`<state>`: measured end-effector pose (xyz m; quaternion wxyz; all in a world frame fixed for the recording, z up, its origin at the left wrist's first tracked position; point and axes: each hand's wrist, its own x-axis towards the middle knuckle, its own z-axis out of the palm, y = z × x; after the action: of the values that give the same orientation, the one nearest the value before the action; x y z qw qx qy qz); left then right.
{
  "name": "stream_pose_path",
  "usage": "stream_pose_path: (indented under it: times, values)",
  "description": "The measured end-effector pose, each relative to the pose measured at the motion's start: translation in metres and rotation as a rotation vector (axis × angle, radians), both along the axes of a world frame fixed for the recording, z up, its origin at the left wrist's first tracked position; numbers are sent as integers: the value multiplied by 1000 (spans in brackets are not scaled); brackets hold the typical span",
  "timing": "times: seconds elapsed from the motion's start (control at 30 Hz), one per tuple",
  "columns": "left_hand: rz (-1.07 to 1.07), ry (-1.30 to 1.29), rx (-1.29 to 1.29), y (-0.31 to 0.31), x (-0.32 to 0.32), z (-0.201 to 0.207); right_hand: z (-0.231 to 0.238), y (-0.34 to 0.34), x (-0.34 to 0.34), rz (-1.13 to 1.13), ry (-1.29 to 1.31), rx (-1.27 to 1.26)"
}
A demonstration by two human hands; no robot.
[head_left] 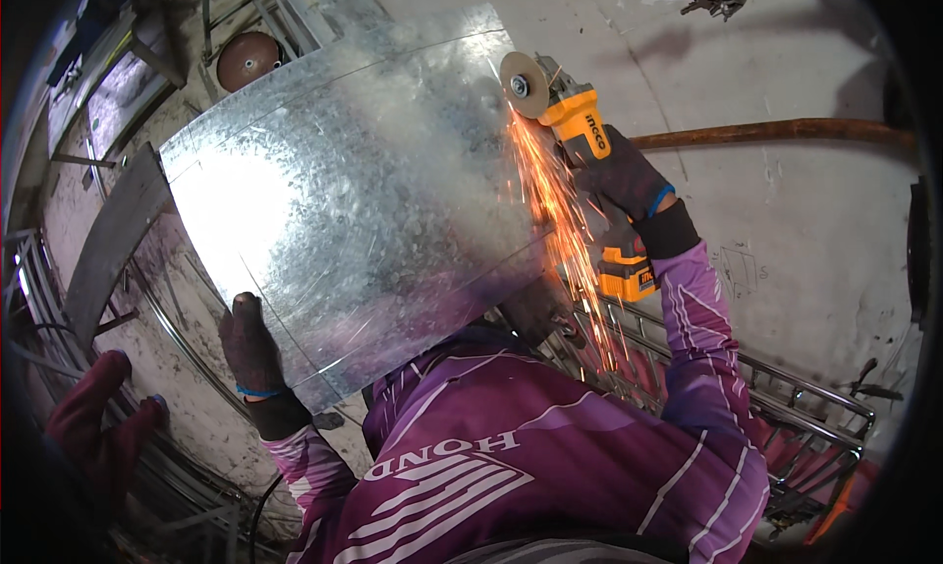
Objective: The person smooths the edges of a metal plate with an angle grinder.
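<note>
A large galvanized metal sheet [383,161], shiny and marked with thin lines, lies in front of me. My left hand [251,343], in a dark glove, grips its near left edge with the thumb on top. My gloved right hand [621,176] is wrapped round a yellow and black cordless angle grinder [580,122]. The grinder's disc [524,84] meets the sheet's right edge near the far corner. Orange sparks [550,191] stream from there toward me, past the grinder's yellow battery [626,275].
A wooden stick [766,132] lies on the floor at the right. Chromed metal racks [805,407] stand at the near right. Behind the sheet are a round brown disc [248,61] and metal bars. A curved grey strip [123,235] and a dark red glove [93,417] lie at the left.
</note>
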<state>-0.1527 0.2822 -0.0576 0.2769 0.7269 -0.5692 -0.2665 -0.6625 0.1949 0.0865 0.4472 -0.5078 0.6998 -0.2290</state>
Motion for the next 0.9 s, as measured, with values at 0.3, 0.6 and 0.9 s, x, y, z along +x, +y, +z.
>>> stream_pose_path:
  times: [0.3, 0.6, 0.9]
  values:
    - [-102, -198, -114, 3, 0, 2, -10, -47, -9, 185, 325, 23]
    - [-69, -157, -119, 3, 4, -5, -14, -83, -1, 199, 317, 6]
    - [28, 37, 17, 3, 5, -5, -12, -66, -4, 264, 330, -84]
